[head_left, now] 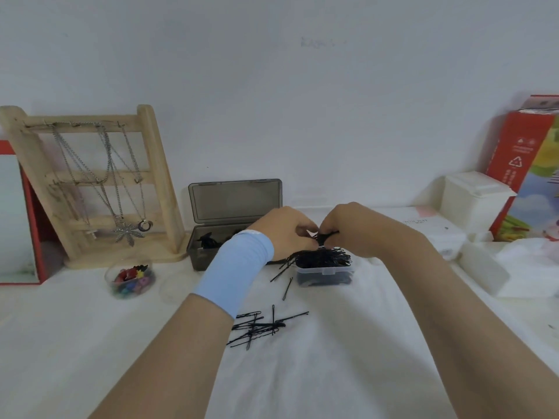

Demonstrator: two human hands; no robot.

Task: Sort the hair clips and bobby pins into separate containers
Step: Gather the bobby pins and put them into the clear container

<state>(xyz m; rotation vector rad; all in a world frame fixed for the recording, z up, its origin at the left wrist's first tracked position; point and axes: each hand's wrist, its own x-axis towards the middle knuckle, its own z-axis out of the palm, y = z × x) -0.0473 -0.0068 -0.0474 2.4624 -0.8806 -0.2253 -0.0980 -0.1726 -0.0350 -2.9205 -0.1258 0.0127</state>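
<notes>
Behind, a wooden necklace stand (90,189) leans by an open smoky grey plastic box (205,252) holding black clips. Both hands, left (284,231) and right (351,234), pinch a bundle of black bobby pins (325,255) over a small clear plastic box (325,275); loose pins (260,326) litter the white surface (302,373), too tangled to count, near one round clear bowl of coloured clips (130,279)

Across the upper half of the frame we see a plain pale wall (272,86), evenly lit, with a faint smudge near the top centre. Below it our worktop (332,373) is spread with a creased white cloth. At the left stands a wooden jewellery rack (157,176), beside a red-framed mirror (15,219); at the right edge, a red carton (520,164).
</notes>
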